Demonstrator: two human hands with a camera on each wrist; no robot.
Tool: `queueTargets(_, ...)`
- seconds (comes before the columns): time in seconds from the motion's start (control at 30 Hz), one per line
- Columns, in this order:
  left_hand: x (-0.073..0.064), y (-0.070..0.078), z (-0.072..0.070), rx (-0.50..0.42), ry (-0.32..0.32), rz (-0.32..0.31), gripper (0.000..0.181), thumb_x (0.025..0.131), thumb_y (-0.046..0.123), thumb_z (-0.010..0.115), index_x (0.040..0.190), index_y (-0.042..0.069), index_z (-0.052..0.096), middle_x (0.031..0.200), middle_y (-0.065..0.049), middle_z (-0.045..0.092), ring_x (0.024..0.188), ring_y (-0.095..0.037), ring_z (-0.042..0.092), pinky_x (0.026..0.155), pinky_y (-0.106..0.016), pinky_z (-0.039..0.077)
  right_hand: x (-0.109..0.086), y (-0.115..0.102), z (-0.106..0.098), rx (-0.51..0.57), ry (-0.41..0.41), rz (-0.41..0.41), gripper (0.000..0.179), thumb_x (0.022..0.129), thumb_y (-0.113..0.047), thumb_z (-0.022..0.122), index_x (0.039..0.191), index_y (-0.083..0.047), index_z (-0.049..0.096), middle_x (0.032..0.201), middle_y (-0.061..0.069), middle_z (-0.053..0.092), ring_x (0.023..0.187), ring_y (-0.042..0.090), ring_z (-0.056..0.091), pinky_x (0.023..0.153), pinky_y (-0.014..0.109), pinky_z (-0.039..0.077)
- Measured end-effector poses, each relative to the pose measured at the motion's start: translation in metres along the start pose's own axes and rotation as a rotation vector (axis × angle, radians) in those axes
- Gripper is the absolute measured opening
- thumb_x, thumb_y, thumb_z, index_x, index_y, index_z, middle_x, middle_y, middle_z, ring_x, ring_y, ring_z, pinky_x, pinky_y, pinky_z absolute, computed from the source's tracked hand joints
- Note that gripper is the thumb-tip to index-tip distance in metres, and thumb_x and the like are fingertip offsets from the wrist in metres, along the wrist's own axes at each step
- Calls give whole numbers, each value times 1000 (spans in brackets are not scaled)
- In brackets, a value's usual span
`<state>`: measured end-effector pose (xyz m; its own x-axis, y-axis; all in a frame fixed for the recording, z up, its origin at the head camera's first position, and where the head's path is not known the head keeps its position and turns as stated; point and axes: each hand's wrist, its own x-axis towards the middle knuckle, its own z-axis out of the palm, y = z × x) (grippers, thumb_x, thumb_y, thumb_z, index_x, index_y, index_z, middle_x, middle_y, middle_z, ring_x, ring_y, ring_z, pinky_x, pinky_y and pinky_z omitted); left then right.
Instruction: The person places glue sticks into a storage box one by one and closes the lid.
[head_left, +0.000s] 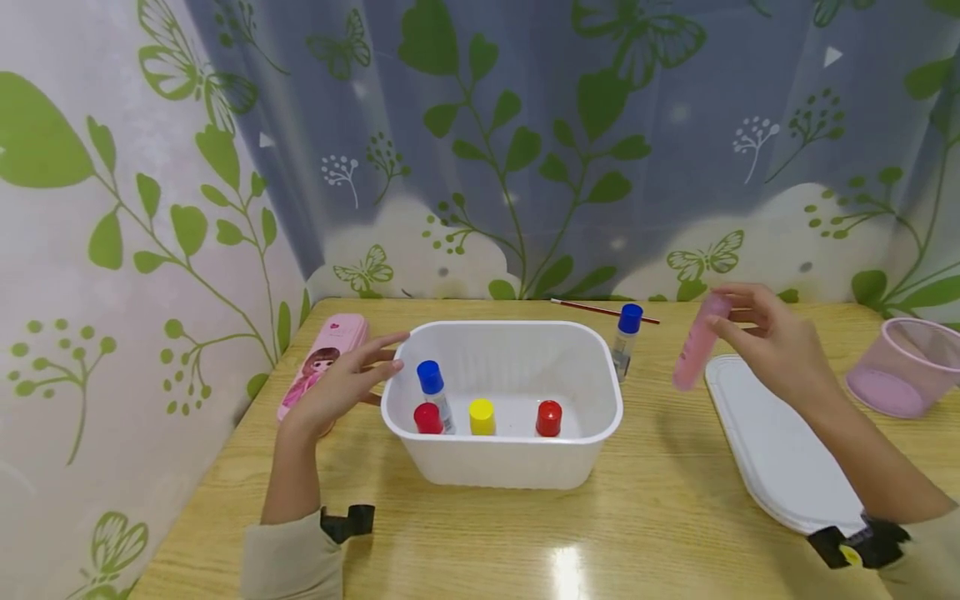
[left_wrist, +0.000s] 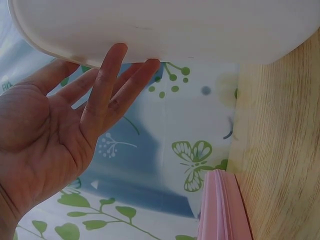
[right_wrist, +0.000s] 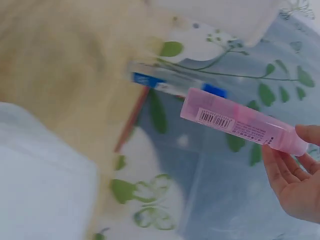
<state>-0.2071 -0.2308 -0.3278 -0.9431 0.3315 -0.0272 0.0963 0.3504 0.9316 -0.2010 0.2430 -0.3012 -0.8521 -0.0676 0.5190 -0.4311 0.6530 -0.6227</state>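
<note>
My left hand [head_left: 341,387], fingers extended, touches the left rim of a white plastic bin [head_left: 502,462]; the left wrist view shows the fingertips against its outer wall. Inside stand a blue-capped clear bottle [head_left: 431,379], two red-capped pieces, one the nearer red cap [head_left: 428,418] and one the red cap [head_left: 549,418], plus a yellow cap [head_left: 482,417]; their lower parts are hidden. To the bin's right, my right hand [head_left: 780,346] pinches a slim pink bottle [head_left: 697,348] by its top end, held tilted above the table. Its barcode label faces the right wrist camera.
Another blue-capped clear bottle [head_left: 625,337] stands just right of the bin. Behind it lies a thin brush [head_left: 600,311]. A white lid [head_left: 780,454] lies under my right forearm, beside a pink mesh cup [head_left: 896,375]. A pink pencil case [head_left: 341,337] is at left.
</note>
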Motion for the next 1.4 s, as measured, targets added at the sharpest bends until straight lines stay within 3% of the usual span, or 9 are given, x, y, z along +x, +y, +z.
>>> queueTargets(0.17,0,1,0,3,-2,2,51,95,31,52,140,15,38,134,-18,39,118,-35,43,79,-44,49,11,-26,-9,33,35,-86,34,85,-3,64,119,-1,56,96,-18,57,86,-9,52,69,6,42)
queueTargets(0.27,0,1,1,5,-5,4,51,95,30,52,141,14,37,135,-20,39,118,-36,42,79,-44,49,17,-41,-13,51,28,-106,34,85,-2,63,119,-1,56,96,-18,57,85,-8,53,69,7,42)
queueTargets(0.53,1,0,0,6,-4,4,51,95,31,52,140,14,38,135,-20,39,118,-37,43,79,-45,49,31,-81,-11,103,2,-118,34,86,-6,64,119,-2,57,101,-1,61,85,-2,56,68,10,44)
queueTargets(0.83,1,-1,0,9,0,2,52,94,33,53,140,14,38,134,-20,39,117,-36,43,78,-44,50,41,-114,10,172,-50,-179,33,87,-9,64,119,-3,57,102,10,61,87,6,57,69,14,46)
queueTargets(1.07,1,-2,0,11,1,-11,53,93,36,54,140,17,38,134,-18,40,117,-35,44,78,-43,50,46,-129,31,179,-114,-222,33,87,-12,64,119,-5,57,101,7,61,89,11,58,74,18,48)
queueTargets(1.4,0,0,0,5,-2,3,51,94,33,53,140,16,38,134,-18,40,117,-34,45,79,-44,49,51,-143,69,265,-194,-249,32,86,-11,67,116,-5,58,96,5,62,85,14,59,71,25,49)
